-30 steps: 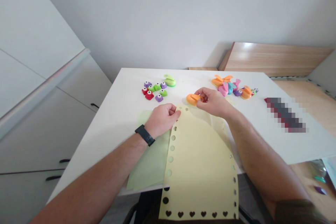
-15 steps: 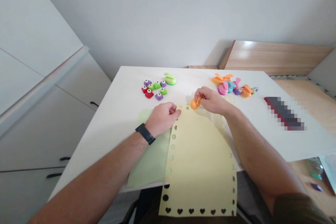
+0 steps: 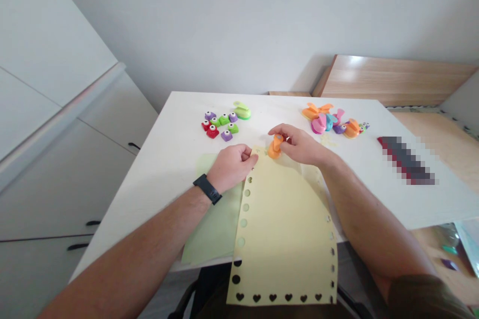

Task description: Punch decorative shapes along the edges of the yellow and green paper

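A sheet of yellow paper [image 3: 286, 229] hangs over the table's front edge, its borders cut with hearts, circles and other small shapes. My left hand [image 3: 232, 167], with a black band at the wrist, pinches the sheet near its far left corner. At the far edge of the sheet sits an orange paper punch [image 3: 275, 149], its lever tilted up. My right hand [image 3: 297, 144] grips this punch from the right side, the index finger reaching over behind it. Under the left part of the yellow sheet lies pale green paper [image 3: 213, 229].
Several small red, green and purple punches [image 3: 223, 119] stand at the back left beside a larger green punch [image 3: 242, 110]. More punches [image 3: 320, 123] in orange, pink and teal cluster at the back right. A blurred dark object [image 3: 406, 162] lies on the right of the white table [image 3: 160, 159].
The orange punch has shifted slightly left and turned in my right hand, toward the punched star near the corner. My left hand stays on the paper.
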A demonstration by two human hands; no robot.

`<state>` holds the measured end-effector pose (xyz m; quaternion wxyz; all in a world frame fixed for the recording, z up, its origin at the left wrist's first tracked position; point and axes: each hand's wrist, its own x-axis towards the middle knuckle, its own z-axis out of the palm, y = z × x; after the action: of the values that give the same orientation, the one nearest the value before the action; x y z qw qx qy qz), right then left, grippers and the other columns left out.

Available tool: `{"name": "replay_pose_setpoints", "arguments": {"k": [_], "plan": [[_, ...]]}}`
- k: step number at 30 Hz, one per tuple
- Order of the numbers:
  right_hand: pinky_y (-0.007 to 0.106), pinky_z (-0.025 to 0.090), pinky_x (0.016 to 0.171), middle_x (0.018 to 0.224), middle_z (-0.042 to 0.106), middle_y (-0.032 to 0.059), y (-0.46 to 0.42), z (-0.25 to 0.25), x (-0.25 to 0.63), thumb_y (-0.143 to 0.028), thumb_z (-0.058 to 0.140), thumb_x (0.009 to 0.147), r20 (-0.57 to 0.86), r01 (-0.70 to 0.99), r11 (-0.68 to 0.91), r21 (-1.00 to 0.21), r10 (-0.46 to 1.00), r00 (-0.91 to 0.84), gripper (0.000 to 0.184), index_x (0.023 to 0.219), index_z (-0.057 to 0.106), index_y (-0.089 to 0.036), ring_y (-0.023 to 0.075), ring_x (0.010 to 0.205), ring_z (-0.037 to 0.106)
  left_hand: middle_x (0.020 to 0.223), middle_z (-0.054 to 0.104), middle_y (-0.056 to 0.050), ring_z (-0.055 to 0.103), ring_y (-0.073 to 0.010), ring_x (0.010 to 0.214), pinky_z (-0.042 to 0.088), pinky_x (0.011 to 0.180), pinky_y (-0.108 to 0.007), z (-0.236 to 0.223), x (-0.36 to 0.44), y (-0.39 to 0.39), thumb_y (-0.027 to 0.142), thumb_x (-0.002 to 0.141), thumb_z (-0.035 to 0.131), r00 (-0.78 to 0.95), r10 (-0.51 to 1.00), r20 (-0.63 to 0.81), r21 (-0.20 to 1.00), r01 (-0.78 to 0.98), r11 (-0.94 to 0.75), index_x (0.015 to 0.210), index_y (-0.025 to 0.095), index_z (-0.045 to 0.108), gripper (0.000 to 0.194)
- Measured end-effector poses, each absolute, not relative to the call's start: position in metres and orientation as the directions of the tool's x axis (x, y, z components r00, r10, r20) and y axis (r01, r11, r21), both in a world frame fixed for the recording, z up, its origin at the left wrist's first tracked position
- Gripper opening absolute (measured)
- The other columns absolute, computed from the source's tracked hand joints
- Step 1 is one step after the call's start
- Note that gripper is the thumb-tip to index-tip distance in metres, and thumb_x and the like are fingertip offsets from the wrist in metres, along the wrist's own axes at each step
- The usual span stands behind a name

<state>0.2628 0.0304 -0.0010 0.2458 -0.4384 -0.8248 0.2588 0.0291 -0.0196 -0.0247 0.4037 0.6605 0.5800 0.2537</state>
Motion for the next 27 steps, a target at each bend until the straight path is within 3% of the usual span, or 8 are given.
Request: {"name": "replay_pose_setpoints", "arguments": {"k": [6, 17, 27], "plan": [[0.03, 0.048, 0.075, 0.097, 0.067, 0.0029, 0.024, 0.003, 0.261, -0.027, 0.063, 0.082, 0.155, 0.632, 0.449, -0.632, 0.872, -0.464, 0.034, 0.115, 0.065, -0.021, 0.0161, 0.082, 0.059, 0.084, 0.076, -0.001, 0.069, -0.015, 0.065, 0.05, 0.057, -0.025, -0.026, 0.029, -0.019, 0.046, 0.087, 0.059, 0.181, 0.976, -0.12, 0.83, 0.558, -0.002, 0.089, 0.021, 0.068, 0.026], [0.029, 0.049, 0.073, 0.096, 0.07, 0.0021, 0.024, 0.004, 0.26, -0.025, 0.057, 0.089, 0.133, 0.631, 0.43, -0.646, 0.877, -0.462, 0.028, 0.115, 0.066, -0.021, 0.0142, 0.08, 0.062, 0.083, 0.076, -0.002, 0.07, -0.0176, 0.073, 0.049, 0.06, -0.026, -0.026, 0.03, -0.018, 0.045, 0.085, 0.06, 0.126, 0.988, -0.086, 0.788, 0.615, -0.01, 0.087, 0.021, 0.068, 0.025], [0.031, 0.052, 0.072, 0.108, 0.071, 0.0066, 0.022, 0.012, 0.263, -0.028, 0.06, 0.09, 0.153, 0.665, 0.447, -0.598, 0.878, -0.453, 0.028, 0.114, 0.07, -0.021, 0.0175, 0.087, 0.065, 0.084, 0.076, -0.002, 0.07, -0.0181, 0.074, 0.049, 0.061, -0.026, -0.023, 0.03, -0.018, 0.044, 0.085, 0.06, 0.129, 0.988, -0.086, 0.777, 0.629, -0.014, 0.085, 0.022, 0.068, 0.024]]}}
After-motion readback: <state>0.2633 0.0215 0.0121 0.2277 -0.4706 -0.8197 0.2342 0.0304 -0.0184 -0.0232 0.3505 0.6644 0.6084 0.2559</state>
